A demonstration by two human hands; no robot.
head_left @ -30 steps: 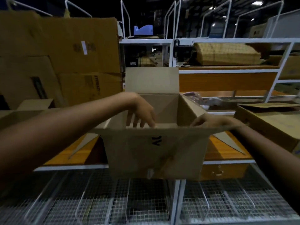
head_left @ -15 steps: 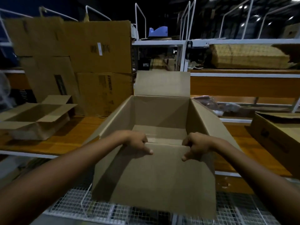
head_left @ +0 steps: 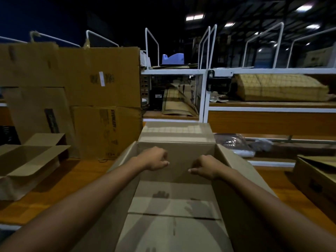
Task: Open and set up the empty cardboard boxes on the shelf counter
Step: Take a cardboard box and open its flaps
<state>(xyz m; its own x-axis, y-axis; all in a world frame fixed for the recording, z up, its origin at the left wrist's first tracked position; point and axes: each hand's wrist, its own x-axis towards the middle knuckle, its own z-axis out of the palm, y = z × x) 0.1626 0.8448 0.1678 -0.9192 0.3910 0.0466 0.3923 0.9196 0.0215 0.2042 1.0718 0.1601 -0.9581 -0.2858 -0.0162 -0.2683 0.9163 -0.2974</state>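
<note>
On the table, centre: open cardboard box [head_left: 174,206], empty, flaps up.
Left hand [head_left: 154,159]: loosely curled inside box, holding nothing.
Right hand [head_left: 205,167]: likewise curled, empty.
Far left: second opened box [head_left: 31,160].

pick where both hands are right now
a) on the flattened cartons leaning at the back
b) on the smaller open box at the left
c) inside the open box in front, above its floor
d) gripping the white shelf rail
c: the left hand and right hand are curled between the walls of the open box, their shadows falling on its bottom flaps.
</note>
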